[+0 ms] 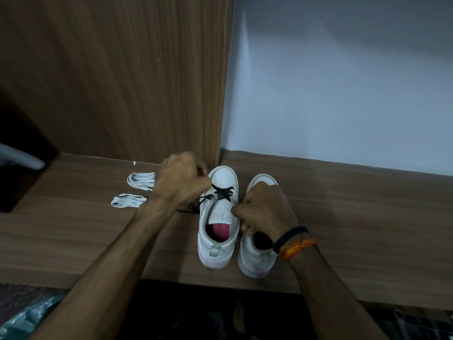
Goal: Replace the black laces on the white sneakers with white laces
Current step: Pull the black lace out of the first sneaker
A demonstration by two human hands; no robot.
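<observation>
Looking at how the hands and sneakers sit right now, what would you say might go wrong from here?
The left hand pulls the black lace sideways out of the left sneaker; a sharp tug might drag that sneaker if the right hand, gripping its eyelet edge, slips. The right sneaker stands near the wooden shelf front edge, so a nudge could tip it off. The white laces lie beside the left forearm and may be swept away.

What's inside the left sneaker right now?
Inside the left sneaker a pink insole shows below the tongue. Farther toward the toe, the tongue and the black lace cover the inside, so nothing there can be seen.
</observation>
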